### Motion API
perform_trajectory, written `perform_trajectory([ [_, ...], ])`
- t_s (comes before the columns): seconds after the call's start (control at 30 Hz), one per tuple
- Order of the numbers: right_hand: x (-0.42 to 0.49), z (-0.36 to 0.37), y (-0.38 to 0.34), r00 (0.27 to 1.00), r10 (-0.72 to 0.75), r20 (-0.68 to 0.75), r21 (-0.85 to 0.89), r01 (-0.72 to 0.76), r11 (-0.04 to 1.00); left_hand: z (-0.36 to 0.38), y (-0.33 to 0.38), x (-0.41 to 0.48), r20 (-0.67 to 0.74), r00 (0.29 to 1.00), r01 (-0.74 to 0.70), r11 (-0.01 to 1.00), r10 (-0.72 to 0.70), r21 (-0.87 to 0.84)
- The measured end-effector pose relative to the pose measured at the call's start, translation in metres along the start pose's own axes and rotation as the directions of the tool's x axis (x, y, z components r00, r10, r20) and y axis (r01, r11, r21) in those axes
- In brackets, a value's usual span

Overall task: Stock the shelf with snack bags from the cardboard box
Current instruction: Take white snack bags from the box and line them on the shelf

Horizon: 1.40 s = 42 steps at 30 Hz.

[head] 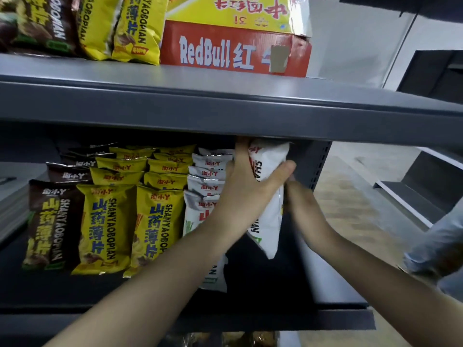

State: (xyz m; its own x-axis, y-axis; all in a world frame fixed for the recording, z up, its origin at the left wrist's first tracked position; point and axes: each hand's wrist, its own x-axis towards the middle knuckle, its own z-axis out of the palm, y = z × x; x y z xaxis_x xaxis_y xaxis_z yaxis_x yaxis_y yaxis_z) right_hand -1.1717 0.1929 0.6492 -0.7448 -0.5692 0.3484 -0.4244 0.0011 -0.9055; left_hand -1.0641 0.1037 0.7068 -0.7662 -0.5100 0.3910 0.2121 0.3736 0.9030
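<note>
While left hand [250, 189] grips white snack bag [268, 221], right hand [299, 199] blurred, grip state unclear

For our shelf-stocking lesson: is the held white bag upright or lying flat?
Upright, slightly tilted: the white bag is held top seal up, the left hand gripping its upper half.

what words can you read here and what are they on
"RedBull" with "红": red cardboard box on the upper shelf.
"SHANYAOBOPIAN": yellow bags and brown bag, lower shelf.
"淘小Y": tops of those bags.
"SHAN", rest hidden: white bag held in the left hand.
Yellow box print: upside down, too unclear to read.
</note>
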Motion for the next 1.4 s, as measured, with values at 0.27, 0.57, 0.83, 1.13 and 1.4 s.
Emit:
perform_trajectory([
  [0.27, -0.043, -0.027, 0.015, 0.956, -0.101, 0.277, -0.161, 0.15, 0.976, 0.063, -0.019, 0.018, -0.11, 0.936, 0.348, 0.927, -0.335, 0.142],
  [0.57, 0.021, 0.0, 0.059, 0.982, 0.122, 0.143, -0.082, -0.111, 0.99, 0.074, -0.069, 0.021, -0.11, 0.969, 0.246, 0.885, -0.221, 0.396],
  [0.83, 0.047, 0.035, 0.08, 0.949, 0.272, 0.158, -0.001, -0.275, 0.961, 0.061, -0.133, 0.009, -0.09, 0.954, 0.293, 0.822, -0.287, 0.488],
  [1.13, 0.056, 0.016, 0.092, 0.964, 0.228, 0.138, -0.721, -0.06, 0.691, 0.07, -0.143, 0.003, -0.134, 0.956, 0.293, 0.809, -0.262, 0.51],
  [1.4, 0.054, 0.026, 0.096, 0.887, 0.356, 0.293, -0.587, -0.128, 0.8, 0.073, -0.144, 0.008, -0.165, 0.943, 0.331, 0.765, -0.289, 0.553],
])
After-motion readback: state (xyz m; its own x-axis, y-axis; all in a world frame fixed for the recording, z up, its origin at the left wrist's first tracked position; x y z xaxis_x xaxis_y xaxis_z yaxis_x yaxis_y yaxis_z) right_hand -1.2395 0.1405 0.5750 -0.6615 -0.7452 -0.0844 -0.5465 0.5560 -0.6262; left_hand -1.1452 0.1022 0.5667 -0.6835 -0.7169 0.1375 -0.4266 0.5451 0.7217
